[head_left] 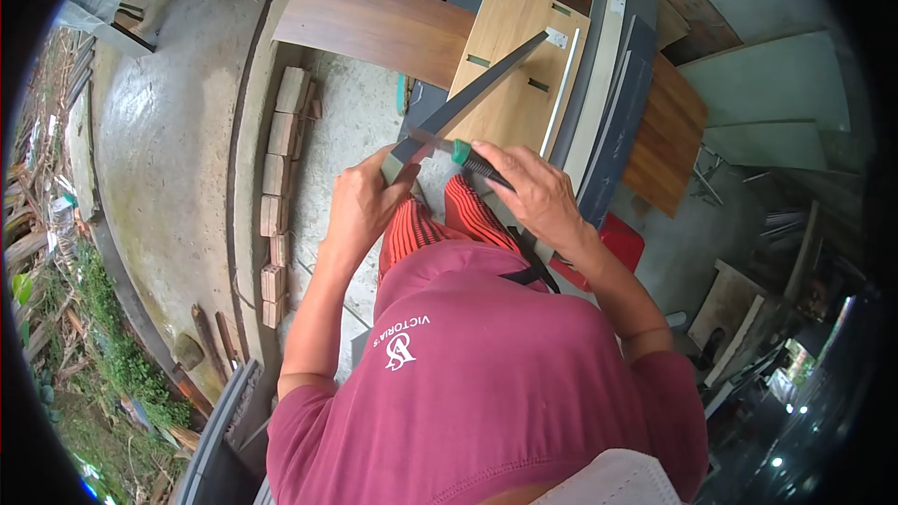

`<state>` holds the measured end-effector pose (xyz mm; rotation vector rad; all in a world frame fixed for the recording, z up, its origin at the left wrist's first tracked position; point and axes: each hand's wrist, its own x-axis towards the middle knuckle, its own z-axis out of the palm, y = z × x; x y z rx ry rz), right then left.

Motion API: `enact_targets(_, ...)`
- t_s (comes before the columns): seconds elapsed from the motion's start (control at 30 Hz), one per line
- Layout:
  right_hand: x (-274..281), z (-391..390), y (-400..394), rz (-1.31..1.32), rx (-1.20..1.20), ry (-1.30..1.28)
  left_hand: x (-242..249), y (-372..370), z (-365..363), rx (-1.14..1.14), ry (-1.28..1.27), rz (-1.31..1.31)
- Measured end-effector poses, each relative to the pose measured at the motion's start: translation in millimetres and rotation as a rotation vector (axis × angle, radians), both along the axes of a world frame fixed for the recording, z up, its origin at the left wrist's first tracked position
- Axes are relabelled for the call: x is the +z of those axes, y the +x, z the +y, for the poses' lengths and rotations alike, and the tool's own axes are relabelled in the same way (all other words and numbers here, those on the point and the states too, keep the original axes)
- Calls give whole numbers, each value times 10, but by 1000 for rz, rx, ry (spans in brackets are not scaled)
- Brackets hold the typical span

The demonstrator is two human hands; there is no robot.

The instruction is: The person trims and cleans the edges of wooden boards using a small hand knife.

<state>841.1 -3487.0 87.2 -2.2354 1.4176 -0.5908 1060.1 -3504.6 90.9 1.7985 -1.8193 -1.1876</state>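
Note:
My left hand is wrapped round the near end of a long dark grey bar, which slants up and right over a light wood panel with several dark slots. In my right hand is a tool with a green and black handle. Its metal blade lies against the bar, just beyond my left fingers. A white label shows by the bar's far end, and a thin white strip lies on the panel.
A brown board extends left of the panel. Long grey and white boards stand to the right, beside another wood board. A red stool is near my right forearm. Bricks line a ledge on the left.

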Motion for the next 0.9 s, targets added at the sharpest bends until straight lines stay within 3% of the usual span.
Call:
enact_targets(0.2,-565,-488,-592,119,-64,111,-20,-30,-28,72,50,44)
enact_targets(0.47,-1750,-1423,-1708,308,-323,182,60,-126,-54,130,222,-65)
enact_targets(0.6,-1898,-1551,-1966,448,-460,341,-106,-90,46,159,108,4)
enact_targets(0.73,-1741,-1191,-1613,193,-476,266,-222,-36,72,396,200,235)
enact_targets(0.8,-1799,-895,-1392,-15,-352,53,-223,-38,48,676,289,499)
enact_targets(0.9,-1353,-408,-794,-157,-289,208,-429,102,150,762,339,646)
